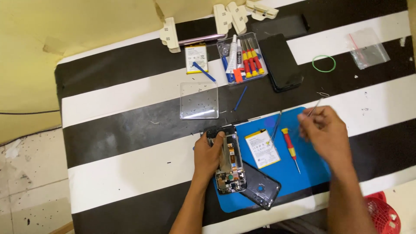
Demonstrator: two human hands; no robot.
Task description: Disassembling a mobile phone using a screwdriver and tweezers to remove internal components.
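While the left hand (209, 152) presses down on the opened phone (229, 159), fingers laid flat over its upper left edge, that phone lies at the left border of the blue mat (312, 167), its circuit side up. Right hand (326, 130) hovers above the mat's upper right corner, fingertips pressed together, pinching thin metal tweezers (315, 105) that point up and away. Between the hands, on the mat, lie a white-and-yellow labelled battery (262, 148), tilted, and a red-and-yellow screwdriver (290, 147) just beside it; a dark back cover (261, 190) pokes out from under the phone near the mat's lower edge. Plenty of bare striped tabletop (130, 112) to the left, all black and white bands. Further up, a clear lid (199, 100) sits empty-side up, near a second battery (196, 59) with a white label and yellow rim. Right beside that, a clear tool box (242, 58) holds red-and-yellow drivers and a white glue tube. A dark phone (281, 62) lies next to it, then a green rubber band (323, 63) and a small clear bag (368, 48) toward the far right edge.
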